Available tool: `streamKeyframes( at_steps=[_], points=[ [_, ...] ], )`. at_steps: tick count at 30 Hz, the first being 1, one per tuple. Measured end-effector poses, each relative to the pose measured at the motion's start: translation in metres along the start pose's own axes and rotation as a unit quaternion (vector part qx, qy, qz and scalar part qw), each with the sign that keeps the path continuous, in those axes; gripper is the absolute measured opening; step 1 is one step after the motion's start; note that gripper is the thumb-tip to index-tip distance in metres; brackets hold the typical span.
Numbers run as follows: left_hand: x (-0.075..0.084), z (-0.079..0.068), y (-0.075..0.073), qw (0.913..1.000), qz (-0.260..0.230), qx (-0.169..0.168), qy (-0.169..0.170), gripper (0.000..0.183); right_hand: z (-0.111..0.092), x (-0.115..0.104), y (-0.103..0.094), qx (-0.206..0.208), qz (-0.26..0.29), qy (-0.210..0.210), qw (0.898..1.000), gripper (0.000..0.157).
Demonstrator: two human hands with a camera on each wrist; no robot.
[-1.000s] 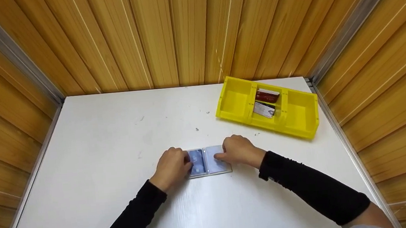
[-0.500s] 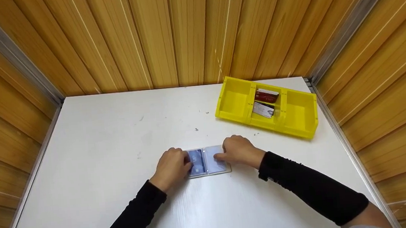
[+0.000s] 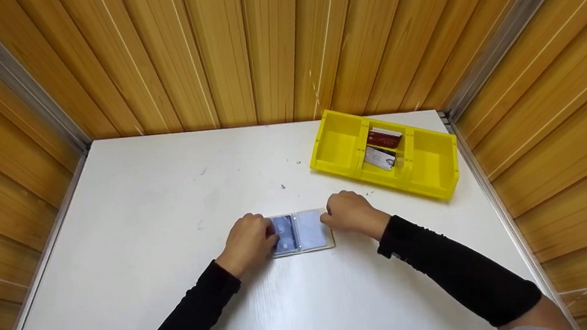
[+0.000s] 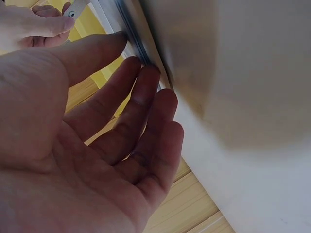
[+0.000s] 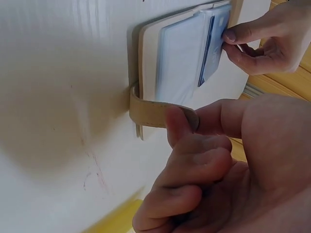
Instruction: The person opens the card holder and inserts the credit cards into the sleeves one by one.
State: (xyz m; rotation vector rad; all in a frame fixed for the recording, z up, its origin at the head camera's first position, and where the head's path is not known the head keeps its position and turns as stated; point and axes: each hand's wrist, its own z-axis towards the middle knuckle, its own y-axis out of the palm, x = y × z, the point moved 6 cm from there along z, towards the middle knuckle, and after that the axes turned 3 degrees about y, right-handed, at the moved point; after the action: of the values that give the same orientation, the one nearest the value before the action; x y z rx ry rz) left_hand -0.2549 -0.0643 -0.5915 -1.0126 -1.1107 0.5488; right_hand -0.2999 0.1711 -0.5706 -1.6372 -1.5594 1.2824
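Observation:
An open card holder [image 3: 312, 230] with clear sleeves lies on the white table. A blue card [image 3: 283, 236] shows in its left side; the right-hand sleeve [image 5: 180, 56] looks pale and translucent. My left hand [image 3: 247, 243] pinches the holder's left edge between thumb and fingers. At the opposite edge, my right hand [image 3: 351, 212] pinches the end of a tan strap [image 5: 148, 112], which bends up from the cover in the right wrist view. A metal snap [image 4: 71, 14] on that strap appears in the left wrist view.
Behind and to the right sits a yellow tray [image 3: 337, 167] with three compartments. Its middle one contains a dark red card [image 3: 384, 138] and a white card [image 3: 379, 158]. Wood-patterned walls [image 3: 273, 50] enclose the table [image 3: 143, 210] at the back and sides.
My right hand has come off the right-hand sleeve and shifted slightly right, now at the strap. The left hand and the card holder have stayed in place.

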Motion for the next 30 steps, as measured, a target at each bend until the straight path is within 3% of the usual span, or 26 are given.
streamKeyframes(
  at_steps=[19,30],
  points=[
    [-0.003,-0.001,-0.002,0.9999,0.004,0.012,0.011,0.014,-0.009,0.022,-0.022,-0.009,0.000,0.007,1.000,0.034],
    [-0.006,-0.001,-0.002,0.9997,0.001,0.024,0.009,0.016,-0.019,0.024,-0.039,-0.012,0.023,0.000,1.000,0.043]
  ],
)
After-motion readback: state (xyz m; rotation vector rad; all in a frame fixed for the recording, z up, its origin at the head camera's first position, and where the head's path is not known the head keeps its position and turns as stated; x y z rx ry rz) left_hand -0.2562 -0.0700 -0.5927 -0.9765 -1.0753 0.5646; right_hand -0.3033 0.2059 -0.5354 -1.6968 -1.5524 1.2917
